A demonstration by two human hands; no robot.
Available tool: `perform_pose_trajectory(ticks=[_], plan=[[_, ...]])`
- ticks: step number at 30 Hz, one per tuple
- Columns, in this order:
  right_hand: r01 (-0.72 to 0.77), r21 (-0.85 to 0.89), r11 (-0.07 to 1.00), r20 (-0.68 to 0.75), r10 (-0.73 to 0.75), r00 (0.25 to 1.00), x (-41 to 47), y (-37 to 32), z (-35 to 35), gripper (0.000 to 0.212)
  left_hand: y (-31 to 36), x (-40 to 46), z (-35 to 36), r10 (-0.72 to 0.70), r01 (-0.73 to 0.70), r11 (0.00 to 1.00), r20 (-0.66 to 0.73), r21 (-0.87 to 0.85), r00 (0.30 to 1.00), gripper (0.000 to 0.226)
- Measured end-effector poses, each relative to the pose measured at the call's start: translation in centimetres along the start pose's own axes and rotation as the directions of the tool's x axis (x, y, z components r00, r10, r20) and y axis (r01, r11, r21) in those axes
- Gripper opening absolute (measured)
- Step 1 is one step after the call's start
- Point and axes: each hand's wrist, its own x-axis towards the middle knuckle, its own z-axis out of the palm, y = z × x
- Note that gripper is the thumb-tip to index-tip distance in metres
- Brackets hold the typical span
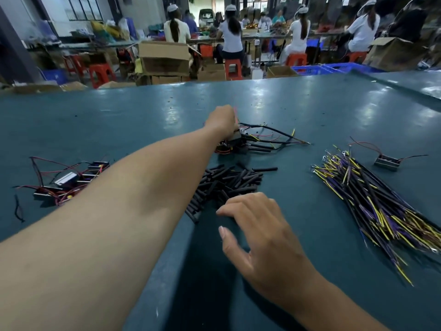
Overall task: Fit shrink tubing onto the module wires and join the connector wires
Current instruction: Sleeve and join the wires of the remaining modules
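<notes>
My left hand (223,119) reaches far across the green table and grips a module at the pile of finished modules with joined wires (253,142). A heap of black shrink tubing pieces (226,185) lies in the middle. My right hand (257,225) hovers just in front of that heap with its fingers spread and relaxed, holding nothing. A bundle of black, yellow and purple connector wires (372,201) lies to the right. Bare modules with red wires (69,180) sit at the left, partly hidden by my left forearm.
One single module with red leads (387,161) lies at the far right. A short black wire scrap (19,210) lies near the left edge. The table (119,120) ends at the far side, with boxes, red stools and seated workers beyond.
</notes>
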Motion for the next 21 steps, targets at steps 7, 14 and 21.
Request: perform_pose_trajectory(ticks=[7, 14, 21], plan=[[-0.028, -0.011, 1.0, 0.035, 0.029, 0.999, -0.1, 0.2, 0.0, 0.022, -3.0, -1.4, -7.8, 0.052, -0.054, 0.997, -0.047, -0.047, 0.998, 0.02], [-0.071, -0.032, 0.997, 0.093, 0.073, 0.993, 0.1, 0.0, 0.9, 0.023, -14.6, -6.5, -14.3, -0.198, 0.151, 0.971, 0.262, 0.188, 0.944, 0.015], [-0.116, -0.022, 0.993, 0.121, 0.118, 0.986, 0.1, 0.4, 1.5, 0.016, -21.4, -12.4, -13.5, -0.171, 0.045, 0.964, 0.482, 0.262, 0.859, 0.03]])
